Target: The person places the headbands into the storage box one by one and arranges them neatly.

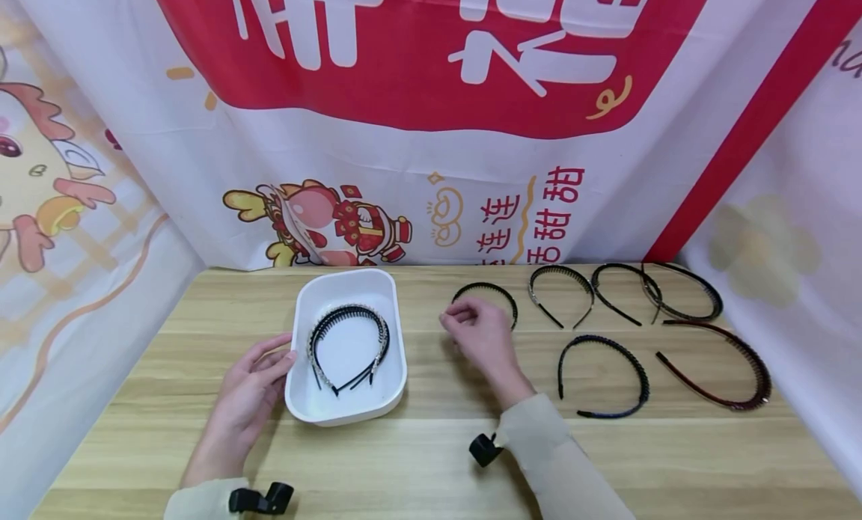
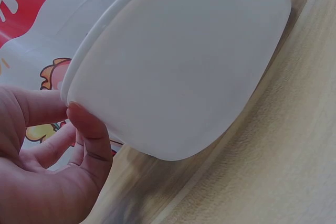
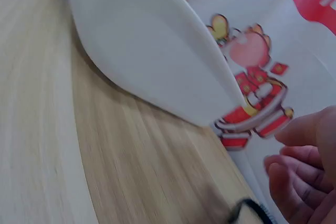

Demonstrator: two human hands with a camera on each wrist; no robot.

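Pinched the left rim of the white container (image 1: 349,409), with dark headbands (image 1: 348,310) lying inside, using the left hand (image 1: 248,393). Held the right hand (image 1: 485,340) close to a black headband (image 1: 486,285), with loosely bent fingers and tips apart, covering part of that band. Had three more headbands (image 1: 562,268) farther right by the printed cloth (image 1: 431,153), two of them crossing, plus a blue-black headband (image 1: 646,389) and a brown headband (image 1: 762,370) nearer, on the wooden table (image 1: 431,453).

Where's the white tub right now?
In the head view, the white tub sits on the table, left of centre, between the left hand, which holds it, and the right hand.
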